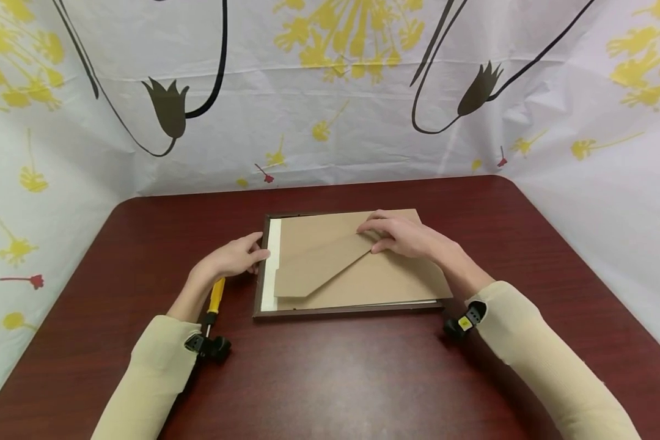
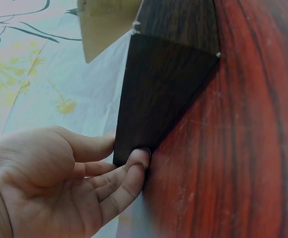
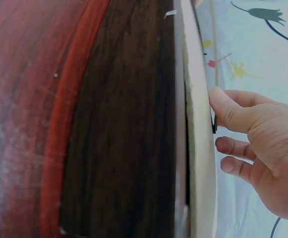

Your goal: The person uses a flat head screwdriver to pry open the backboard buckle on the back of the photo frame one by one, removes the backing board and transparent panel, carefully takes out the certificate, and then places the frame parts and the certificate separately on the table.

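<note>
A dark brown picture frame (image 1: 346,310) lies face down on the table. Tan cardboard backing (image 1: 385,281) sits skewed over it, its right side reaching past the frame's edge; a white layer shows along the left. My left hand (image 1: 233,256) grips the frame's left side, thumb on top and fingers curled against the outer side (image 2: 151,89). With my right hand (image 1: 401,237) I pinch the fold-out stand flap (image 1: 321,269) of the backing between thumb and fingers. The flap's lower end is raised off the board. In the right wrist view, thumb and forefinger meet at a thin edge.
A screwdriver with a yellow handle (image 1: 216,296) lies left of the frame, partly hidden by my left wrist and its camera (image 1: 214,348). The dark red table (image 1: 335,373) has a patterned white curtain (image 1: 330,146) behind it and at both sides.
</note>
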A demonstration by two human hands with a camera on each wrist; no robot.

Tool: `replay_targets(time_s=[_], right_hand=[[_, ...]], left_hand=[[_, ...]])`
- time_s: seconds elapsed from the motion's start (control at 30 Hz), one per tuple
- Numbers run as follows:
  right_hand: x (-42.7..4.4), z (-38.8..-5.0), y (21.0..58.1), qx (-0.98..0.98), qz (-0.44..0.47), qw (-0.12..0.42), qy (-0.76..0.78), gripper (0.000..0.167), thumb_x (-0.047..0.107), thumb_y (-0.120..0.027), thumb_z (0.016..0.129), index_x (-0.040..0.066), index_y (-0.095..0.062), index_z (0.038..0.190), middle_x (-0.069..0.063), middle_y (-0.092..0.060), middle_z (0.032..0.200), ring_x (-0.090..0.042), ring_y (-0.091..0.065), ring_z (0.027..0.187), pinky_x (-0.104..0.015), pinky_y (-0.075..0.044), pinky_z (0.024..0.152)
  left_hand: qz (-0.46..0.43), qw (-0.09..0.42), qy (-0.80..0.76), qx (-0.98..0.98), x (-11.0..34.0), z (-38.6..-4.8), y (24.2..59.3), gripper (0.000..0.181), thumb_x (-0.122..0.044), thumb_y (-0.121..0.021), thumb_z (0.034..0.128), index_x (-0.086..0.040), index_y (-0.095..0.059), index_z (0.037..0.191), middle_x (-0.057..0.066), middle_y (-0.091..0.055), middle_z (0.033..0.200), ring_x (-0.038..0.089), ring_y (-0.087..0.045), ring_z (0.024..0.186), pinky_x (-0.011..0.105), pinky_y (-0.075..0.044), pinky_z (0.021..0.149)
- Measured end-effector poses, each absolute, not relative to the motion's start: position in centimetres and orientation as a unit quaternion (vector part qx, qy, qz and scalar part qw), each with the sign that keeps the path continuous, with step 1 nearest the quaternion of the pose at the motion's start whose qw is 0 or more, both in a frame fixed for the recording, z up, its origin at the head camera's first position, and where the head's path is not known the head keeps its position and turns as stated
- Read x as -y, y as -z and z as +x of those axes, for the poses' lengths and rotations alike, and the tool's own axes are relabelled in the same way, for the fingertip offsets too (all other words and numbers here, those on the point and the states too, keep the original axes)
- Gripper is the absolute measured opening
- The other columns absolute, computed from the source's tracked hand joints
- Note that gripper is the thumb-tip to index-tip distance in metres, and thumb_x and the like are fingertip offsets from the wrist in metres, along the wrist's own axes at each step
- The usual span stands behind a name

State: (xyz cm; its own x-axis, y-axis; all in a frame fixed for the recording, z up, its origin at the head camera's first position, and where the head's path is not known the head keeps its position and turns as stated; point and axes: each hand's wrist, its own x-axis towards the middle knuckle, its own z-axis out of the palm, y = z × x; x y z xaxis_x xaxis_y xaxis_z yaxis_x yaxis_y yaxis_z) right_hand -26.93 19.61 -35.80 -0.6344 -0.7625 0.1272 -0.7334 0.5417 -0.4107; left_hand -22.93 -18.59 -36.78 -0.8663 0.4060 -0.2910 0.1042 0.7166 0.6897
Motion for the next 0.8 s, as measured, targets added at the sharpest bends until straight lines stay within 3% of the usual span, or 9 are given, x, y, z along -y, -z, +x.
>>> replay_targets(time_s=[0.2, 0.33, 0.53, 0.8], right_hand=[[-21.8, -26.3, 36.0, -0.893, -0.359, 0.018, 0.271, 0.045, 0.016, -0.076, 0.092, 0.005, -0.062, 0.133, -0.009, -0.064, 0.117, -0.018, -0.059, 0.083, -0.038, -0.047, 0.077], [-23.9, -25.9, 36.2, -0.907, -0.295, 0.011, 0.301, 0.039, 0.018, -0.074, 0.094, 0.007, -0.063, 0.130, -0.006, -0.068, 0.103, -0.018, -0.064, 0.082, -0.038, -0.048, 0.075], [-26.5, -25.0, 36.3, -0.926, -0.220, 0.008, 0.308, 0.025, 0.026, -0.069, 0.099, 0.009, -0.061, 0.115, -0.004, -0.064, 0.090, -0.018, -0.059, 0.075, -0.029, -0.045, 0.067], [-27.9, -24.3, 36.9, -0.939, -0.161, 0.043, 0.300, 0.032, 0.036, -0.072, 0.096, 0.009, -0.057, 0.105, -0.005, -0.061, 0.083, -0.019, -0.056, 0.072, -0.030, -0.045, 0.064]], left_hand=[[0.143, 0.218, -0.346, -0.901, 18.5, -23.0, 37.0, 0.066, -0.020, -0.047, 0.1088, 0.013, -0.014, 0.155, 0.018, -0.060, 0.104, 0.025, -0.062, 0.085, 0.040, -0.050, 0.081], [0.146, 0.221, -0.344, -0.901, 18.4, -23.1, 37.0, 0.066, -0.021, -0.047, 0.1088, 0.012, -0.014, 0.155, 0.017, -0.059, 0.102, 0.025, -0.061, 0.085, 0.039, -0.049, 0.080], [0.146, 0.222, -0.345, -0.900, 18.4, -23.0, 37.0, 0.066, -0.021, -0.048, 0.1086, 0.013, -0.014, 0.155, 0.017, -0.059, 0.102, 0.025, -0.061, 0.085, 0.038, -0.049, 0.079], [0.138, 0.219, -0.341, -0.904, 18.6, -23.0, 36.9, 0.065, -0.021, -0.046, 0.1091, 0.011, -0.014, 0.156, 0.016, -0.057, 0.097, 0.025, -0.059, 0.083, 0.036, -0.047, 0.076]])
